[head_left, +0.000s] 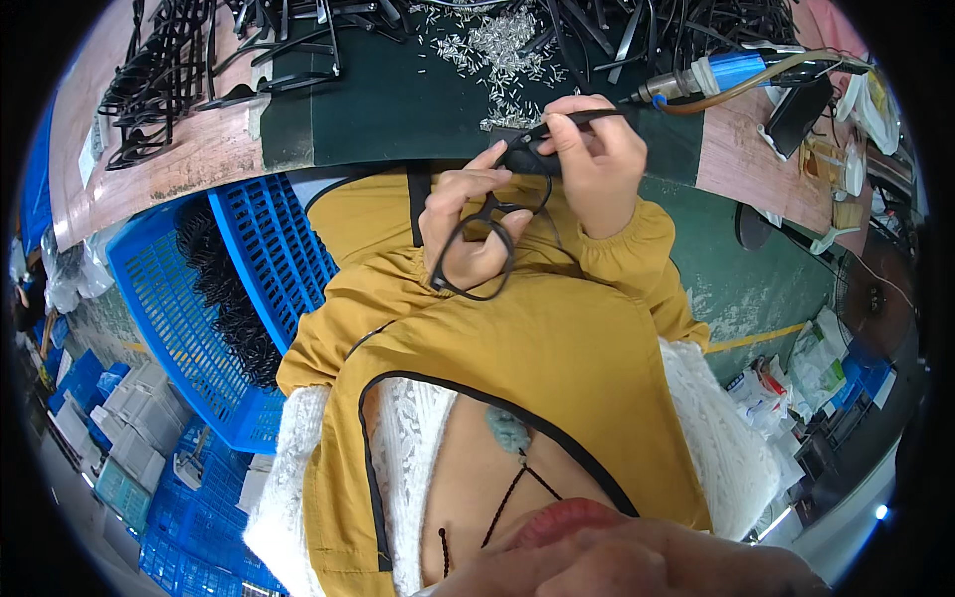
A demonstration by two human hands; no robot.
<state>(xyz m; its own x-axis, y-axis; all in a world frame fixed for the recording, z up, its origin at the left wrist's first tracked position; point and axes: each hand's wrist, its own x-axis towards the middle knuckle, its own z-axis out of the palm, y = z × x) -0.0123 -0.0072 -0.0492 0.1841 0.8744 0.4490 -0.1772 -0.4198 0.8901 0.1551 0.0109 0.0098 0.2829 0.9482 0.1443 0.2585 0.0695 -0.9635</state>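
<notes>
My left hand (466, 224) is closed round a black eyeglass frame (489, 209), its two rims hanging over my lap near the table edge. My right hand (600, 164) pinches a black temple arm (597, 114) between thumb and fingers, against the upper corner of the frame. Whether the two parts are joined there is too small to tell. Just beyond my right fingers lies a power screwdriver (731, 75) with a blue and silver body, its tip pointing toward them. A heap of tiny silver screw-like pieces (502, 50) spreads over the dark green mat past both hands.
Black eyeglass frames (159, 85) pile up at the far left, and loose black temple arms (686, 30) at the far right. Left of my lap stand blue plastic baskets (179, 348), one holding black parts. A dark phone-like slab (798, 117) rests on the table's right.
</notes>
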